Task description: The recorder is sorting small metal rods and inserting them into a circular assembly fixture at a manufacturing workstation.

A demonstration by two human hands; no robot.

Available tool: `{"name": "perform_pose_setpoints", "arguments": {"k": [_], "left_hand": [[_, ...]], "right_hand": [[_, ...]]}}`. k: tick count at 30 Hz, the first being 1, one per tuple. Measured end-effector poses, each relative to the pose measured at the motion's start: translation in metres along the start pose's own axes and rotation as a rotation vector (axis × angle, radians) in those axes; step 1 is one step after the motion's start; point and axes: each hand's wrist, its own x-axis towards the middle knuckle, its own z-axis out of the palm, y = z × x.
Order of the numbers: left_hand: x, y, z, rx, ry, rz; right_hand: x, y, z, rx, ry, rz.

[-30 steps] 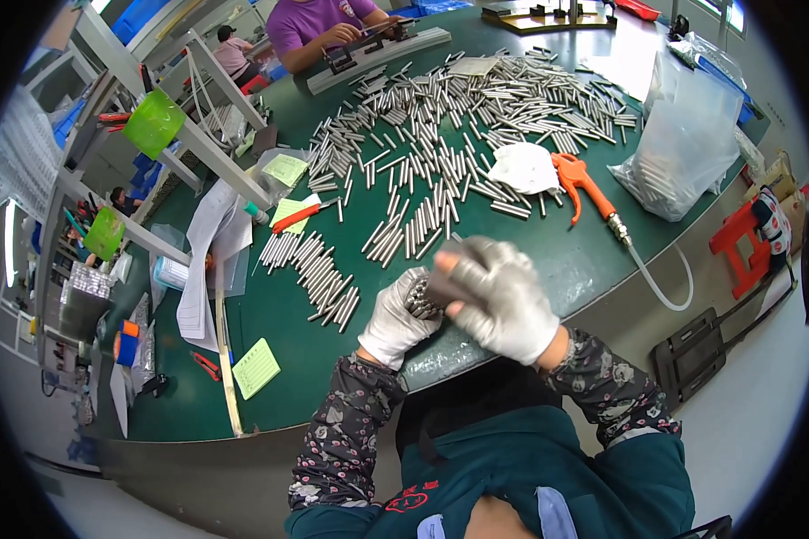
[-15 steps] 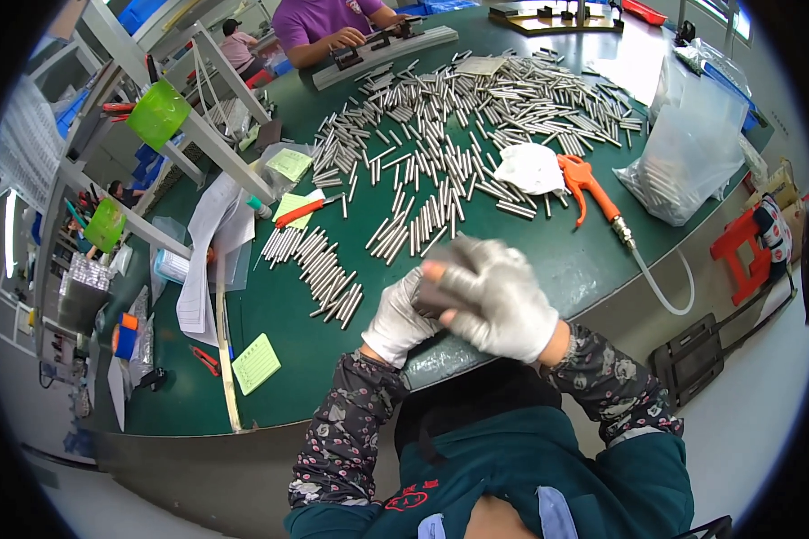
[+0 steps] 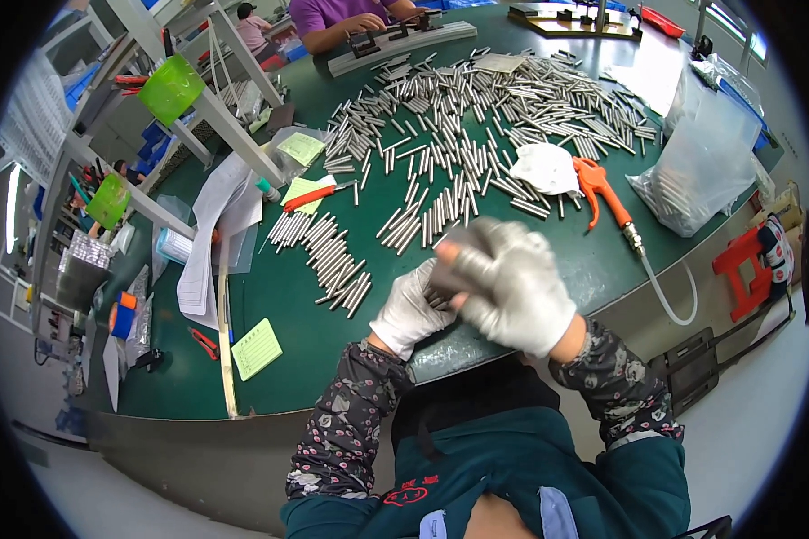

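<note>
Both my hands wear white-grey gloves with some fingertips bare, and they meet over the table's near edge. My right hand [image 3: 523, 301], a little smeared by motion, grips a dark grey-brown flat block [image 3: 463, 262]. Just under and beside it, my left hand [image 3: 410, 313] is closed, its fingers curled; what lies in them is mostly hidden by the block and my right hand. Beyond them, many short shiny metal pins [image 3: 458, 193] lie spread over the green table [image 3: 306, 359]. A smaller row of pins [image 3: 337, 265] lies left of my hands.
Right of the pins are a white cloth [image 3: 546, 169], an orange air gun [image 3: 602, 190] with its hose, and a plastic bag [image 3: 697, 171] of pins. Leftward lie a red-handled tool [image 3: 310, 198], papers [image 3: 208, 242] and a green slip [image 3: 257, 349]. A co-worker [image 3: 342, 22] sits opposite.
The view has shifted slightly, so the table's things appear a little further right and up. My right hand and the block have moved slightly over my left hand; both grips look the same.
</note>
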Motion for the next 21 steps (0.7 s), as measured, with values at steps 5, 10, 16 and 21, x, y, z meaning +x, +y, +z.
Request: {"name": "perform_pose_setpoints", "arguments": {"k": [5,10,16,21], "left_hand": [[0.001,-0.013,-0.009,0.272,0.011,-0.009],[-0.001,-0.006,-0.005,0.151,-0.025,0.019],[0.005,-0.009,-0.008,0.131,-0.022,0.088],[0.003,-0.017,-0.009,0.115,-0.023,-0.033]], "right_hand": [[0.017,0.018,-0.002,-0.218,-0.059,0.294],[0.002,-0.007,0.011,-0.066,-0.103,0.069],[0.000,-0.012,0.003,0.043,-0.114,-0.083],[-0.009,0.020,0.006,-0.363,0.054,0.298]]}}
